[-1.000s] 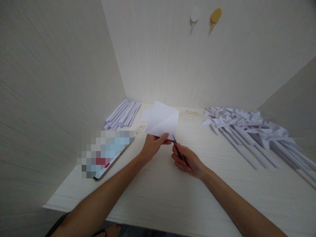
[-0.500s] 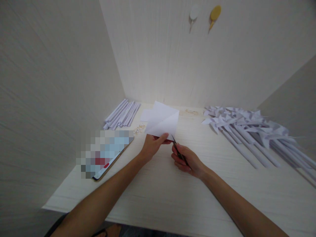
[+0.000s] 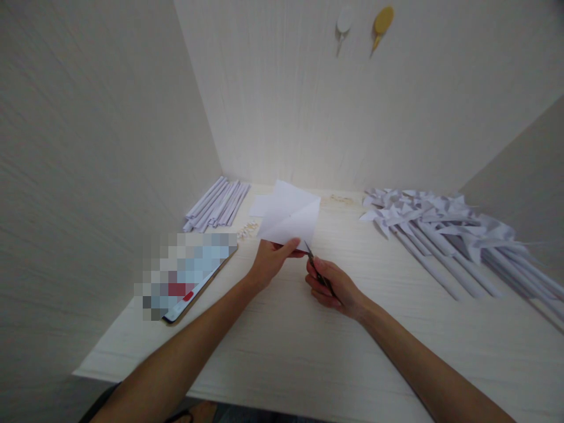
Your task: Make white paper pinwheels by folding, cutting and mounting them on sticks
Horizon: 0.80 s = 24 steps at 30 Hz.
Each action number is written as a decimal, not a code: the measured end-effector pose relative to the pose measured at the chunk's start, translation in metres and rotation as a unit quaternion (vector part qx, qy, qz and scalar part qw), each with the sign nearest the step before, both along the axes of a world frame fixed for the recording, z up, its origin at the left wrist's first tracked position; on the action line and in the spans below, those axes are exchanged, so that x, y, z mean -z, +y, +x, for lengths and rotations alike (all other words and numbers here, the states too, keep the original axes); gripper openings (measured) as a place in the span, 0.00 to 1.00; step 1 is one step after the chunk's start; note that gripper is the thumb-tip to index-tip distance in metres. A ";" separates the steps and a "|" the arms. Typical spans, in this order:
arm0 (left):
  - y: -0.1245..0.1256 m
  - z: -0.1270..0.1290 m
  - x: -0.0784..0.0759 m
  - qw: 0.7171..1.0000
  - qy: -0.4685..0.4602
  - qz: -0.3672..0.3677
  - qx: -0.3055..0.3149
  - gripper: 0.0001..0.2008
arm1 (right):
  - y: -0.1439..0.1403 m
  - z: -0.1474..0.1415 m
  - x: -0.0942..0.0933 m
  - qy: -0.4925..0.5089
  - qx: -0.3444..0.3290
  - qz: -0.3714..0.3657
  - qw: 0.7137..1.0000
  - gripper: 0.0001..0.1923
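A square sheet of white paper [image 3: 291,212] with a diagonal crease is pinched at its near edge by my left hand [image 3: 274,258], thumb on top. My right hand [image 3: 328,285] grips a pair of dark scissors [image 3: 321,275]. Their blades point up and left and lie at the sheet's near right corner. How far they cut into the paper is too small to tell. Behind the held sheet, another white paper [image 3: 261,205] lies on the table, partly covered from view.
Rolled paper sticks [image 3: 218,202] lie at the back left, with small pale pieces [image 3: 247,230] nearby. A phone [image 3: 200,285], partly blurred, rests at the left. Several paper pinwheels [image 3: 423,217] are piled on the right. Hooks [image 3: 383,22] hang on the back wall [image 3: 282,106].
Both hands stay almost where they were, still holding the paper and the scissors. The scissor tips sit slightly farther left over the sheet's corner. The whole view has shifted a little.
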<state>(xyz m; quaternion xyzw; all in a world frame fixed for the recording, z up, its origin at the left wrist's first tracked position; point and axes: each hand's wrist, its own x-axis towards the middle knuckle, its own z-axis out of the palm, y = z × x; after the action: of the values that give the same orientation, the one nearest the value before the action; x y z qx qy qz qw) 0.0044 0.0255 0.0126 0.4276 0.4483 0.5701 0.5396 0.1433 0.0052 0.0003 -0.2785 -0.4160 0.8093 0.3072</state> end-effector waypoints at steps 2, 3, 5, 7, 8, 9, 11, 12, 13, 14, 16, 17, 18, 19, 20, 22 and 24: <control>0.001 0.000 0.001 1.000 -0.001 0.001 0.001 0.09 | 0.000 0.000 0.000 -0.003 0.003 0.004 1.000 0.19; 0.001 -0.001 0.002 1.000 -0.002 0.001 0.004 0.09 | 0.000 0.000 0.001 -0.006 0.004 0.006 1.000 0.19; 0.001 -0.001 0.003 1.000 -0.004 0.003 0.011 0.10 | 0.000 0.000 0.001 -0.011 0.007 0.008 1.000 0.19; 0.001 -0.001 0.004 1.000 -0.006 0.005 0.017 0.10 | 0.000 0.000 0.000 -0.015 0.008 0.005 1.000 0.20; 0.001 -0.001 0.004 1.000 -0.008 0.006 0.018 0.10 | 0.000 -0.001 0.000 -0.016 0.009 0.004 1.000 0.20; 0.001 -0.001 0.004 1.000 -0.010 0.006 0.018 0.10 | -0.001 -0.001 0.000 -0.017 0.010 0.003 1.000 0.20; 0.001 -0.001 0.004 1.000 -0.014 0.006 0.015 0.10 | -0.001 -0.001 -0.001 -0.019 0.011 0.004 1.000 0.20; 0.001 -0.001 0.003 1.000 -0.016 0.005 0.014 0.10 | -0.001 -0.001 -0.001 -0.020 0.013 0.006 1.000 0.20; 0.001 -0.001 0.003 1.000 -0.018 0.004 0.013 0.10 | -0.001 -0.001 -0.001 -0.022 0.014 0.008 1.000 0.20; 0.001 0.000 0.003 1.000 -0.020 0.003 0.013 0.10 | -0.001 -0.001 -0.001 -0.023 0.015 0.010 1.000 0.20; 0.001 0.000 0.002 1.000 -0.024 0.001 0.013 0.10 | -0.002 -0.001 -0.001 -0.023 0.018 0.012 0.999 0.21; 0.001 0.000 0.002 1.000 -0.025 -0.002 0.013 0.10 | -0.002 -0.001 -0.001 -0.023 0.019 0.012 0.999 0.21; 0.001 0.000 0.002 1.000 -0.026 -0.004 0.014 0.11 | -0.002 -0.001 0.000 -0.024 0.020 0.013 0.999 0.21; 0.001 0.000 0.002 1.000 -0.026 -0.006 0.016 0.11 | -0.002 -0.001 0.000 -0.025 0.021 0.013 0.999 0.21; 0.001 0.000 0.002 0.999 -0.025 -0.009 0.019 0.12 | -0.002 -0.001 0.000 -0.027 0.022 0.013 0.999 0.21; 0.001 0.000 0.002 0.999 -0.024 -0.011 0.019 0.12 | -0.001 -0.002 0.000 -0.030 0.023 0.014 0.999 0.21; 0.001 -0.001 0.002 1.000 -0.022 -0.010 0.015 0.12 | -0.001 -0.002 0.000 -0.032 0.024 0.017 0.999 0.21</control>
<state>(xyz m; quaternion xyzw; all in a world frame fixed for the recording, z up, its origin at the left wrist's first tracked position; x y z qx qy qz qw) 0.0039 0.0262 0.0106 0.4158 0.4358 0.5668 0.5621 0.1417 0.0039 0.0007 -0.3086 -0.4329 0.7851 0.3178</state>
